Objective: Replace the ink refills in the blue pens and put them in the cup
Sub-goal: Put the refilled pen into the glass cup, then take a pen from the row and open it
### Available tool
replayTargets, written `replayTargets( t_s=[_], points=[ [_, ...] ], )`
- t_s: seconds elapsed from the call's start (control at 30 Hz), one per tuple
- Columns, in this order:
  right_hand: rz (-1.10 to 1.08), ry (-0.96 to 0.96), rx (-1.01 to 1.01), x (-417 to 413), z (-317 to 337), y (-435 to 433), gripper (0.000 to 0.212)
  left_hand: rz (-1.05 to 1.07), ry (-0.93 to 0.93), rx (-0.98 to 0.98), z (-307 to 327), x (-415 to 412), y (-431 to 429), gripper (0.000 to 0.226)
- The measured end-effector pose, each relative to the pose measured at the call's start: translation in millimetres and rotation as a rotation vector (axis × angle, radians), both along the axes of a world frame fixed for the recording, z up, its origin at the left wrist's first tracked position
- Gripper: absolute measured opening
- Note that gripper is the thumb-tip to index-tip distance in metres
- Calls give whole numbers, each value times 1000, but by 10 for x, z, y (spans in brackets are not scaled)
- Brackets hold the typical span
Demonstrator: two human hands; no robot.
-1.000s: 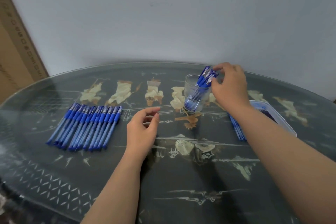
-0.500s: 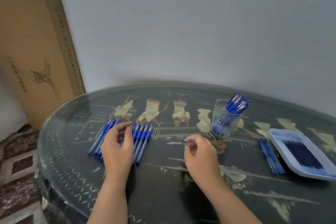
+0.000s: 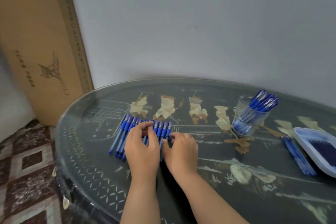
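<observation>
Two hands (image 3: 142,148) (image 3: 181,149) on pens (image 3: 125,129) near rim (image 3: 59,132)

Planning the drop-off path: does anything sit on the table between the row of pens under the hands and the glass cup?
Nothing visible does. Between the row of pens and the cup only the table shows; the tray sits beyond the cup.

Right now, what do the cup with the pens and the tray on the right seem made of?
The cup looks like clear glass, maybe hard plastic: the pens show through its wall. The tray seems pale blue plastic with a smooth finish, judging by its thin rounded rim.
</observation>
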State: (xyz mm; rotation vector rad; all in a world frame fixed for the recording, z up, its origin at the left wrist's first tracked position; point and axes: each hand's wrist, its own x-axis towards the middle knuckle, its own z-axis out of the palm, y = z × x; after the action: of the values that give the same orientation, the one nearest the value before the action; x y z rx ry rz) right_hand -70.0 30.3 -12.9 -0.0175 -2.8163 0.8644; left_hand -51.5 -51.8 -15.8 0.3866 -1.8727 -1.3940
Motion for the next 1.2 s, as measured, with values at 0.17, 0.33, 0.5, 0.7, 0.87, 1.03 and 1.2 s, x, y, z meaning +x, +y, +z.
replayTargets(
  t_s=[0.17, 0.33, 0.5, 0.7, 0.87, 1.03, 1.2],
  points=[
    [-63, -27, 11, 16, 18, -86, 23, 9, -14, 0, 20, 14, 5, 18],
    [-131, -103, -20, -23, 98, -129, 16, 2, -25, 15, 33, 19, 11, 17],
    [-135, -136, 53, -56, 107, -149, 16, 16, -25, 8, 28, 16, 12, 17],
    [-119, -173, 35, -82, 146, -174, 12, 8, -24, 3, 52, 30, 18, 18],
    [-128, -209, -26, -116, 199, -161, 10, 6, -24, 3, 58, 50, 18, 18],
    [-115, -117, -20, -89, 280, 14, 16, 4, -37, -10, 61, 54, 21, 16],
    [0, 79, 129, 171, 341, 604, 29, 10, -42, -61, 57, 51, 24, 15]
  ],
)
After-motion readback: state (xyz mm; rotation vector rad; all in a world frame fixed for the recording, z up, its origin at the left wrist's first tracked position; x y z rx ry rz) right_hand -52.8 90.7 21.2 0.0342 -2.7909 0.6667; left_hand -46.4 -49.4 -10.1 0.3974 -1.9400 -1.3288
